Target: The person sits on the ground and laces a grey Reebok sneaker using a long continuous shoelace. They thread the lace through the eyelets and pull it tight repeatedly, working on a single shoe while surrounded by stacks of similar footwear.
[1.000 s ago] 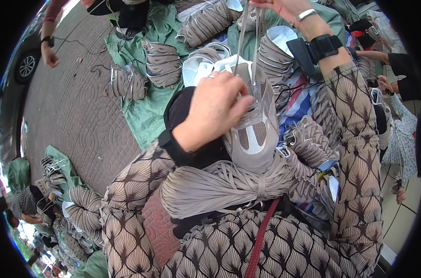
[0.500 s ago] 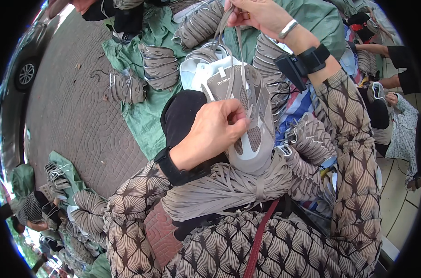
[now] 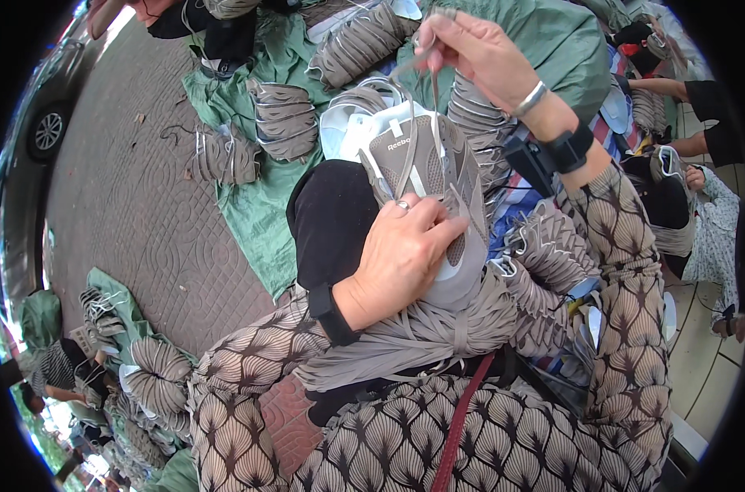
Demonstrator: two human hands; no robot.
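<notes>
A grey-brown sneaker upper (image 3: 399, 148) with white trim lies over my lap, toe toward me. My left hand (image 3: 405, 254) is closed over its lacing area near the toe, fingers curled against it; the fingertips are partly hidden. Above the tongue, my right hand (image 3: 475, 57) pinches a flat grey shoelace (image 3: 435, 90) that runs down to the eyelets. Another stretch of lace crosses the tongue and passes toward my left hand. A thick bundle of grey laces (image 3: 389, 336) rests on my lap under the toe.
Several stacks of grey uppers (image 3: 282, 119) lie on green sheeting (image 3: 253, 238) ahead. More nested uppers (image 3: 553, 242) sit close on my right. A dark car (image 3: 24, 164) stands beyond the paving at far left. Other people's arms (image 3: 672, 88) show at right.
My right hand has moved right and slightly down with the lace. My left hand has shifted right and turned, its back now covering more of the upper.
</notes>
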